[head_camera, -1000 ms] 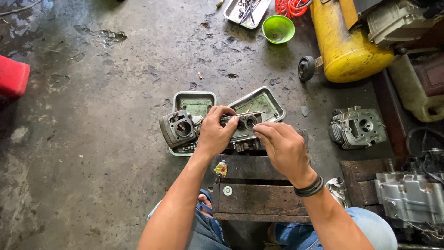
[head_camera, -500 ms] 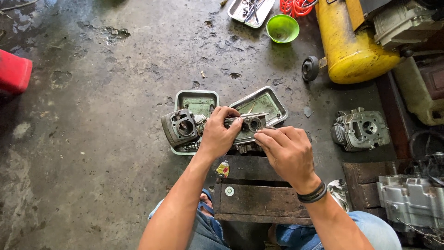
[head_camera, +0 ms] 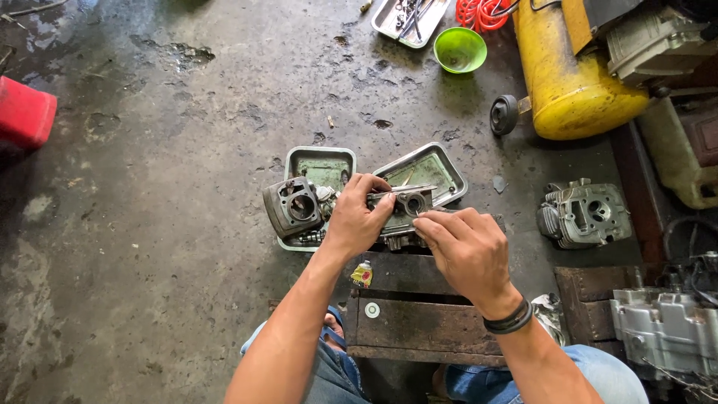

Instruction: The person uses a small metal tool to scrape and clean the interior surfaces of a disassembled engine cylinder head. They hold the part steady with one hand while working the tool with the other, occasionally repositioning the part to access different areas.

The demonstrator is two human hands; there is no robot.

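Grey cylinder head (head_camera: 400,217) sits clamped in the left hand (head_camera: 355,221), its grip holding it; right hand (head_camera: 464,251) pinches its near edge. Dismantling looks midway: cylinder block (head_camera: 293,207) lies left of the grip.

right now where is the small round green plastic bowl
In the head view, the green plastic bowl sits on the floor at top centre, between the metal tool tray and the yellow tank.
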